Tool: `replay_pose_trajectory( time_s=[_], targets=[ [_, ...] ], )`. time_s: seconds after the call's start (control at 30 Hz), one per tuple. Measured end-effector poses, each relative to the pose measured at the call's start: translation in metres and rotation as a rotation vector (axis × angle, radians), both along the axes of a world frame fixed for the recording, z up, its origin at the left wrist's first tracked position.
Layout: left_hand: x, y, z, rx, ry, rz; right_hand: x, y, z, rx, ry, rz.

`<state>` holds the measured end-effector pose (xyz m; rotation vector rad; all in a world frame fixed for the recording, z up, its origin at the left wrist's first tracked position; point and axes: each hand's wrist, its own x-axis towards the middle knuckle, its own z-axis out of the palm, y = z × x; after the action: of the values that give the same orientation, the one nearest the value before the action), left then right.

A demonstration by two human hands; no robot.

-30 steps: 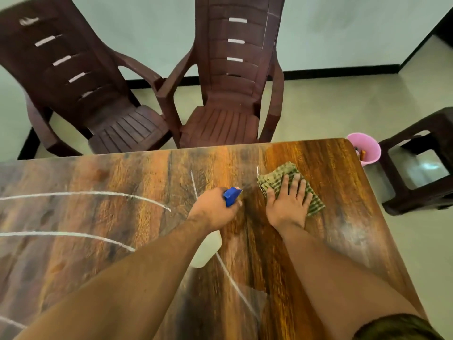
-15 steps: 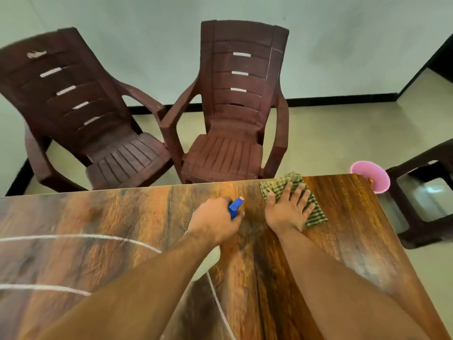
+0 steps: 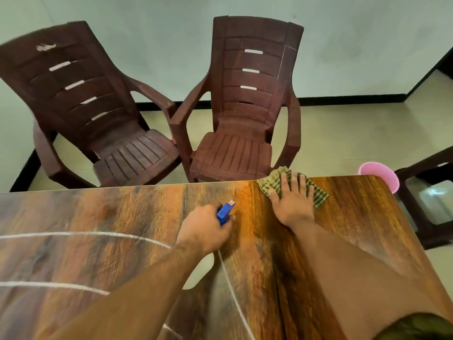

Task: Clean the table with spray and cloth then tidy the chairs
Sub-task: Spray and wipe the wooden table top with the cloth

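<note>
My left hand (image 3: 204, 229) grips a spray bottle whose blue nozzle (image 3: 226, 212) sticks out past my fingers, pointing toward the far edge of the glossy wooden table (image 3: 122, 217); the bottle's body is hidden under my hand and forearm. My right hand (image 3: 293, 201) lies flat with spread fingers on a green checked cloth (image 3: 318, 196) at the table's far edge, to the right of the nozzle. Two brown plastic armchairs stand beyond the table, one on the left (image 3: 98, 114) angled, one in the middle (image 3: 247, 114) facing the table.
A pink bucket (image 3: 378, 175) sits on the floor off the table's far right corner. A dark plastic stool (image 3: 431, 200) stands to the right of the table. White curved reflections streak the table's left half. A pale wall with black skirting runs behind the chairs.
My right hand has pushed the cloth away from me to the table's far edge. My left hand with the spray bottle has followed forward. The view has tilted up, showing more of the chairs.
</note>
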<state>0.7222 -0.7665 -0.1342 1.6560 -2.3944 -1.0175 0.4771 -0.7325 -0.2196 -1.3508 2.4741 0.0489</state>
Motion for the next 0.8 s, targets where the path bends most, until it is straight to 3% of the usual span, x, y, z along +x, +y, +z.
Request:
replay_pose_trajectory(
  time_s=[0.1,0.2,0.3,0.37,0.5,0.53,0.57,0.73,0.8],
  targets=[
    [0.021,-0.003,0.001,-0.01,-0.029,0.015,0.064,-0.027,0.0,-0.027,-0.046,0.061],
    [0.042,-0.003,0.005,-0.031,-0.037,0.039,0.13,-0.014,0.001,-0.043,-0.007,0.484],
    [0.061,0.0,0.012,-0.055,-0.046,0.045,0.14,0.023,-0.001,-0.05,-0.045,0.878],
    [0.073,0.007,0.016,-0.043,-0.048,0.034,0.117,0.047,-0.004,-0.065,-0.047,0.808],
    [0.09,0.031,0.017,-0.008,-0.059,-0.012,0.104,0.096,-0.003,-0.022,0.036,-0.037],
    [0.094,0.039,0.017,0.0,-0.06,-0.021,0.118,0.105,-0.001,-0.011,0.014,-0.106],
    [0.097,0.049,0.019,0.014,-0.068,-0.031,0.137,0.118,-0.001,-0.002,-0.003,-0.064],
    [0.109,0.097,0.014,0.069,-0.096,-0.095,0.173,0.196,0.001,-0.055,-0.038,0.607],
    [0.119,0.117,0.011,0.1,-0.103,-0.124,0.164,0.226,0.0,-0.021,-0.042,0.524]
  ],
)
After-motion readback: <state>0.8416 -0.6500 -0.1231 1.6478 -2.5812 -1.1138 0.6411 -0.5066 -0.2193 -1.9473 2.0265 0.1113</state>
